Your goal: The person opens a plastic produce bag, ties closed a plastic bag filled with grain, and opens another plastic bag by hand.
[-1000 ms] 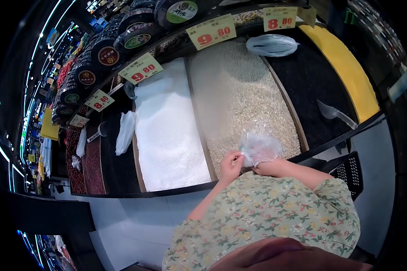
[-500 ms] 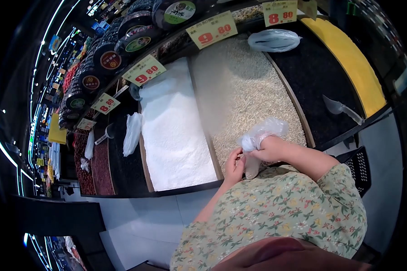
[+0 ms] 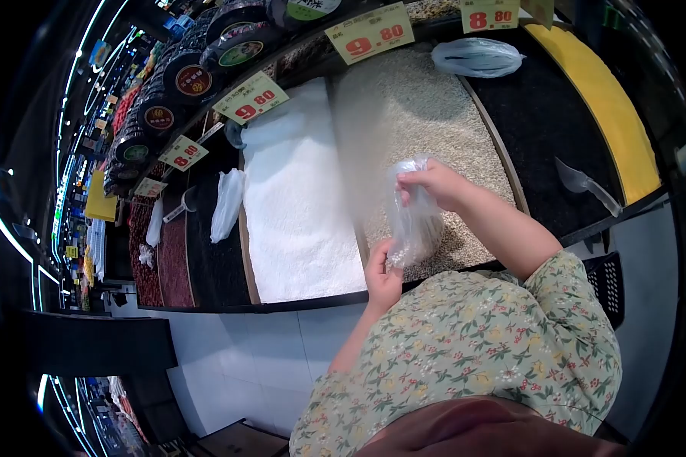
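Note:
A clear plastic bag hangs upright over a bin of pale beige grain. Some pale contents show through its lower part. My right hand is closed on the gathered top of the bag. Lower down, my left hand pinches the bag's bottom left side, its fingers bent against the plastic. Both hands are near the front edge of the grain bin, close to my patterned shirt.
Left of the grain lies a white-filled bin; on the right are a black-filled bin with a clear scoop and a yellow-filled bin. Rolled plastic bags rest at the back, below price signs.
My right hand has risen and moved away from my body, drawing the bag out long. My left hand has shifted slightly left and holds its lower side. The view has moved a little.

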`<state>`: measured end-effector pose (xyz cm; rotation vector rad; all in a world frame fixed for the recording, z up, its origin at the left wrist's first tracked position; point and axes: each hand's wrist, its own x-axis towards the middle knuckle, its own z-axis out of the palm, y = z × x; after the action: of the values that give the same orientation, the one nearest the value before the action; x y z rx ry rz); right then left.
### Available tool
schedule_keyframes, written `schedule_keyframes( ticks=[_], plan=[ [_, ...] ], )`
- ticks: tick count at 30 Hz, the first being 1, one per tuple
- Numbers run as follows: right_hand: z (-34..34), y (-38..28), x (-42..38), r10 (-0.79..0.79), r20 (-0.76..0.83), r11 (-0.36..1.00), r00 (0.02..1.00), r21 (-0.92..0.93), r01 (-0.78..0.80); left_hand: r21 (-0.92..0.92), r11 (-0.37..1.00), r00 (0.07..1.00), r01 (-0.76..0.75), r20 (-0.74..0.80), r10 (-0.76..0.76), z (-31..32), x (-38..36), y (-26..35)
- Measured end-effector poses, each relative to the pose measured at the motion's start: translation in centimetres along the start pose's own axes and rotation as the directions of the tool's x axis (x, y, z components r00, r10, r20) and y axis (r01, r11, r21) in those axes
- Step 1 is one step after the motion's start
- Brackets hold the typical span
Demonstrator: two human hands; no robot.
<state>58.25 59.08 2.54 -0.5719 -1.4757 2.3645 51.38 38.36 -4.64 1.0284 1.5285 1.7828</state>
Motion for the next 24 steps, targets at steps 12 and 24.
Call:
schedule_keyframes(
  ticks=[12, 24],
  plan=[
    [-2.8, 5.4, 0.0, 0.086, -0.073, 0.996, 0.994, 0.012, -0.085, 0.432, 0.902, 1.0, 0.019, -0.004, -0.019, 1.1, 0.5, 1.3],
    [-3.1, 8.2, -3.3, 0.115, -0.066, 0.977, 0.991, -0.171, -0.125, 0.503, 0.85, 0.987, -0.159, 0.083, 0.135, 0.5, 1.7, 3.6]
  ],
)
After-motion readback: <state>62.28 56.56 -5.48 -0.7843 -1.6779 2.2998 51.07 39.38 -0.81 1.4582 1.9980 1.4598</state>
